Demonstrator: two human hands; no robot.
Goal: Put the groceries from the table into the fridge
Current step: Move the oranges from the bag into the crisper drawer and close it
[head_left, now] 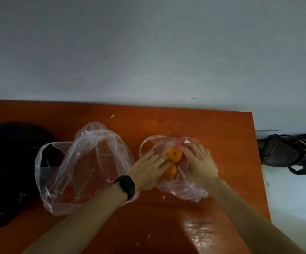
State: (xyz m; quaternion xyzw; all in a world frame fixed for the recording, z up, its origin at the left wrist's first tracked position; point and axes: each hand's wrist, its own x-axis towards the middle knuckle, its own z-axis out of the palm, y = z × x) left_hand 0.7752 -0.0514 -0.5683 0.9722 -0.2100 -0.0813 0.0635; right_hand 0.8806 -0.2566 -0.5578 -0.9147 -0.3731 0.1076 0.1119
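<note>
Although dim throughout, shows an orange table (212, 125) butted against a grey wall (148, 52) along its far edge, with the right edge running down toward the viewer beside a pale floor (295, 198). Leaves bare tabletop behind the bags, at the far right corner and across the near middle between the two forearms. Crowds the left side with a black bag (7, 162), cut off by the frame, touching a large clear bag (78, 171) lying open and crumpled. Sets a small clear bag (181, 191) just right of that, near the table's right half.

Has the left hand (148, 169), with a ring on one finger and a black watch (127, 186) at the wrist, lying on the small bag's left side, fingers fairly straight, tips touching the oranges (174, 154). Has the right hand (199, 162) laid over the bag's right side, fingers spread and nearly straight on the plastic, gripping nothing visibly. Keeps both oranges inside the small bag, one behind the other, the nearer half hidden under the left fingers.

Veils reddish shapes in the large bag behind wrinkled film, too blurred to name. Blurs a dark bundle (280, 153) on the floor beyond the right edge. Shows a small white tag (187, 142) at the small bag's far rim, too small to read.
</note>
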